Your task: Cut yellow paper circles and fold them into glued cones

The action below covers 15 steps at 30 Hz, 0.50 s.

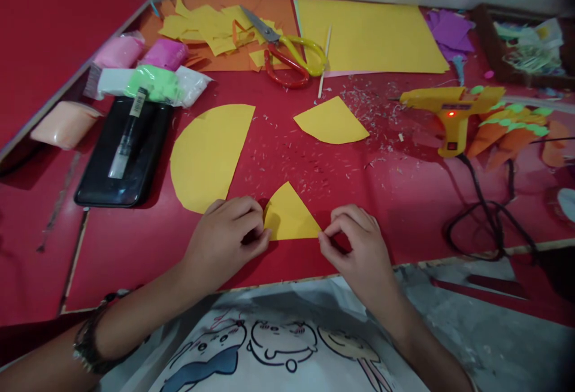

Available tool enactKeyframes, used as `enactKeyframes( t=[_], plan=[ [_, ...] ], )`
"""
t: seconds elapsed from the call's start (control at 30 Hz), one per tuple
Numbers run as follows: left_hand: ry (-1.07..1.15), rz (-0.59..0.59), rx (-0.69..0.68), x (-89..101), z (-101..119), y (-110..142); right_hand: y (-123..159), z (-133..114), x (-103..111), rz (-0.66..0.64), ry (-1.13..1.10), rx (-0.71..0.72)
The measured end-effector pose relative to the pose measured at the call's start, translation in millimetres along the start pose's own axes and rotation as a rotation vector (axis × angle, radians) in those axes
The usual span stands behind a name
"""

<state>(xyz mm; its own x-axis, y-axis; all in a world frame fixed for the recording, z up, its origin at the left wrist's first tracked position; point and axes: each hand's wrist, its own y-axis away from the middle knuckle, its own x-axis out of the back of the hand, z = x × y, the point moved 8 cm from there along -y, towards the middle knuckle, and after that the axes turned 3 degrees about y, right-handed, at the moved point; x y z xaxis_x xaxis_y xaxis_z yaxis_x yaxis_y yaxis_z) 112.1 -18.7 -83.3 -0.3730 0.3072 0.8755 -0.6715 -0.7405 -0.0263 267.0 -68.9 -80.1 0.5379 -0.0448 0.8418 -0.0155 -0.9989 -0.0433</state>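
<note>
Between my hands, close to the table's front edge, is a wedge-shaped piece of yellow paper (291,217). My left hand (231,230) pinches its left corner between thumb and fingers. At the opposite corner, the thumb and forefinger of my right hand (357,236) are closed on the paper's tip. A yellow paper half circle (209,155) lies just beyond my left hand, its lower edge near the knuckles. Farther up, a second yellow paper wedge (332,121) rests flat and apart from both hands.
Scissors (294,57) lie on paper scraps at the back, beside yellow sheets (368,36). A yellow glue gun (451,111) with a lit red light and looped cord is at right. On the left are a black phone (112,164), a pen (128,134) and clay packets (153,84).
</note>
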Motion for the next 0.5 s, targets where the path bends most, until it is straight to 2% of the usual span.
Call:
enactKeyframes(
  t=[0.1, 0.2, 0.27, 0.33, 0.5],
  plan=[
    [-0.036, 0.049, -0.029, 2.0, -0.9, 2.3, 0.1, 0.6, -0.7, -0.008, 0.008, 0.004],
    [-0.134, 0.104, -0.189, 7.3, 11.3, 4.9, 0.2, 0.7, -1.0, -0.006, 0.021, 0.010],
    [-0.229, 0.023, -0.365, 3.4, 26.1, 7.2, 0.3, 0.4, -1.5, -0.009, 0.028, 0.015],
    [-0.317, -0.077, -0.475, -0.3, 35.1, 9.2, 0.3, 0.2, -2.1, -0.013, 0.032, 0.019],
    [-0.404, -0.184, -0.505, 1.2, 34.8, 14.7, 0.5, 0.2, -2.0, -0.007, 0.031, 0.024]
  ],
)
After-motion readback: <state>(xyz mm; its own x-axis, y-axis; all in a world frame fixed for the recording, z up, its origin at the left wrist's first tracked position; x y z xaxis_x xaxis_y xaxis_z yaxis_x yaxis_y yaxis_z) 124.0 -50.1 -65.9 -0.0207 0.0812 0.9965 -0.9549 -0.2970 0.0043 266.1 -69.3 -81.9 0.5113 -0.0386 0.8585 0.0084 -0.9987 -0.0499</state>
